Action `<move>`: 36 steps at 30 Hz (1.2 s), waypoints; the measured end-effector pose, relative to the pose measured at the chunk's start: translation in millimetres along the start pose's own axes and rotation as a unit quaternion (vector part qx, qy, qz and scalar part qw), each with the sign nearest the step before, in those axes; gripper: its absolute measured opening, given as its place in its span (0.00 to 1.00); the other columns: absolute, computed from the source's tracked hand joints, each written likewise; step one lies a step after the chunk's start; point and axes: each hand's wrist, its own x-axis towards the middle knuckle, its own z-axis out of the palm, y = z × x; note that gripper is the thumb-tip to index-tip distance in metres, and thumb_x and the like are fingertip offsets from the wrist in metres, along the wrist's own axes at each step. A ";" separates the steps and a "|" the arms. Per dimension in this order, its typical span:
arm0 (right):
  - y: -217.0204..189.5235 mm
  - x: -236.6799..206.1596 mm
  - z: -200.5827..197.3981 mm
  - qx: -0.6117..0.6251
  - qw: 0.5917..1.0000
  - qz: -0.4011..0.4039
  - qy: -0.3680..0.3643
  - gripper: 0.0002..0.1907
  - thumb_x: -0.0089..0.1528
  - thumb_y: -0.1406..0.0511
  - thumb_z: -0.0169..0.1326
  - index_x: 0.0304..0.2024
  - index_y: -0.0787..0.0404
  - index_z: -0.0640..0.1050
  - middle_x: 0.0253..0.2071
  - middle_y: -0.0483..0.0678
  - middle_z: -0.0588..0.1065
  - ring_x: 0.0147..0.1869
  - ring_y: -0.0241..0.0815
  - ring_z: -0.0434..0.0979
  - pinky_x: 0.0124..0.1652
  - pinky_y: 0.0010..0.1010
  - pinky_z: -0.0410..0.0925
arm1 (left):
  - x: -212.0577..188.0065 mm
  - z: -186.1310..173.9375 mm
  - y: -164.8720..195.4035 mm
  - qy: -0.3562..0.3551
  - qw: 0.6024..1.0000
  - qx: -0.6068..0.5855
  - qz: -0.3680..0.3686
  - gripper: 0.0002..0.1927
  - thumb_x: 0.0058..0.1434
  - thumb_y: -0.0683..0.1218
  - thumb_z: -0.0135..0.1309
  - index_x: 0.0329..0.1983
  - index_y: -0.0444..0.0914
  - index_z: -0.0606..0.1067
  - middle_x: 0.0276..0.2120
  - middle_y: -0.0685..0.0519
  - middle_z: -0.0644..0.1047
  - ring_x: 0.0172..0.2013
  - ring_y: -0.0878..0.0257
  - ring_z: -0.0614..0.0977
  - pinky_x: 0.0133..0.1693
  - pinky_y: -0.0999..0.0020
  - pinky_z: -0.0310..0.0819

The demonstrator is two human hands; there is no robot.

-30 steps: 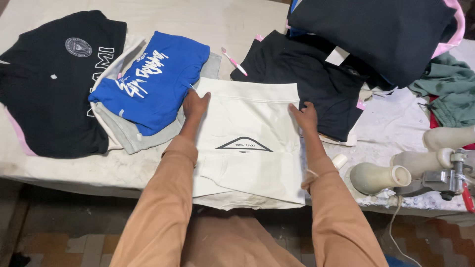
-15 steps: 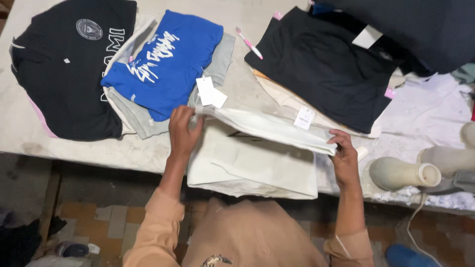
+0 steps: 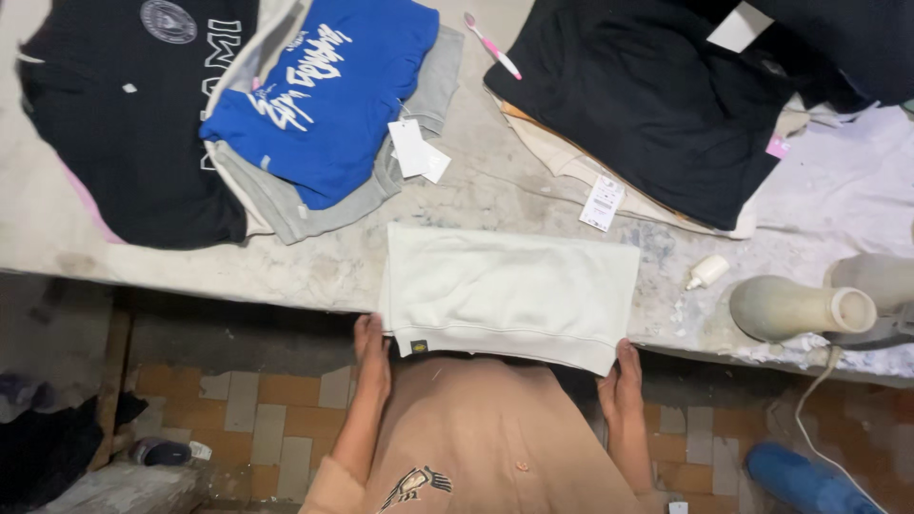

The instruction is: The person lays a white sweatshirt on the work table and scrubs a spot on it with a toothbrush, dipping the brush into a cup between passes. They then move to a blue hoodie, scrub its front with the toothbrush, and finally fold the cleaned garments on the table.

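Folded white garment: at table near edge, long axis left-right, hem toward body. Left hand and right hand gripping its near corners. Beyond: blue shirt, black shirt, black garment, pink toothbrush, paper tags. Fingertips hidden under cloth.

White folded garment, blue white-lettered shirt, seemingly plain black garment.
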 end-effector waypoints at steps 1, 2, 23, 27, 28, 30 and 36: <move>2.5 -2.2 8.3 0.022 0.998 0.039 -0.033 0.23 0.65 0.57 0.55 0.59 0.62 0.72 0.56 0.50 0.76 0.58 0.43 0.76 0.52 0.35 0.73 | 2.8 3.6 6.3 -0.029 0.999 0.043 -0.005 0.27 0.63 0.54 0.57 0.61 0.37 0.68 0.50 0.56 0.77 0.48 0.69 0.77 0.49 0.72 0.70; 3.6 -5.3 13.6 -0.067 0.995 0.070 0.002 0.24 0.64 0.57 0.56 0.60 0.60 0.72 0.55 0.48 0.76 0.57 0.41 0.76 0.49 0.35 0.70 | 3.9 6.4 12.7 -0.060 0.994 0.086 -0.014 0.27 0.60 0.52 0.60 0.59 0.35 0.70 0.47 0.54 0.79 0.45 0.67 0.78 0.47 0.72 0.72; -265.5 88.1 68.8 0.323 0.945 -0.033 -0.031 0.21 0.67 0.61 0.63 0.53 0.68 0.72 0.46 0.51 0.76 0.46 0.43 0.78 0.46 0.28 0.75 | 77.0 332.8 183.9 -0.414 0.854 -0.189 -0.252 0.25 0.68 0.48 0.57 0.61 0.29 0.67 0.51 0.42 0.79 0.50 0.51 0.83 0.50 0.65 0.81; -289.6 160.5 110.9 0.218 0.967 -0.117 0.058 0.29 0.63 0.55 0.54 0.59 0.66 0.67 0.55 0.58 0.73 0.53 0.51 0.77 0.50 0.38 0.73 | 99.0 443.6 173.5 -0.283 0.949 -0.081 -0.114 0.32 0.70 0.56 0.45 0.70 0.34 0.58 0.59 0.43 0.69 0.59 0.43 0.75 0.56 0.54 0.74; -291.0 171.8 121.9 0.166 0.968 -0.172 0.077 0.27 0.63 0.55 0.53 0.60 0.62 0.67 0.57 0.56 0.71 0.55 0.51 0.76 0.51 0.39 0.73 | 101.7 452.4 165.8 -0.273 0.961 -0.035 -0.030 0.30 0.69 0.56 0.44 0.70 0.36 0.59 0.60 0.45 0.70 0.59 0.46 0.76 0.55 0.56 0.74; -273.2 180.5 137.4 -0.083 0.937 -0.312 0.133 0.27 0.65 0.54 0.51 0.61 0.62 0.69 0.58 0.57 0.72 0.56 0.54 0.76 0.53 0.43 0.70 | 105.3 443.6 144.2 -0.255 0.947 0.059 0.187 0.29 0.71 0.56 0.46 0.69 0.37 0.62 0.62 0.44 0.72 0.61 0.48 0.76 0.57 0.59 0.72; -189.1 210.5 167.7 -0.614 0.533 -0.578 0.067 0.32 0.73 0.53 0.52 0.74 0.63 0.67 0.72 0.68 0.63 0.74 0.70 0.62 0.67 0.58 0.56 | 113.3 294.9 116.8 0.006 0.614 0.533 0.582 0.31 0.69 0.54 0.52 0.71 0.36 0.64 0.71 0.41 0.64 0.70 0.43 0.65 0.69 0.41 0.51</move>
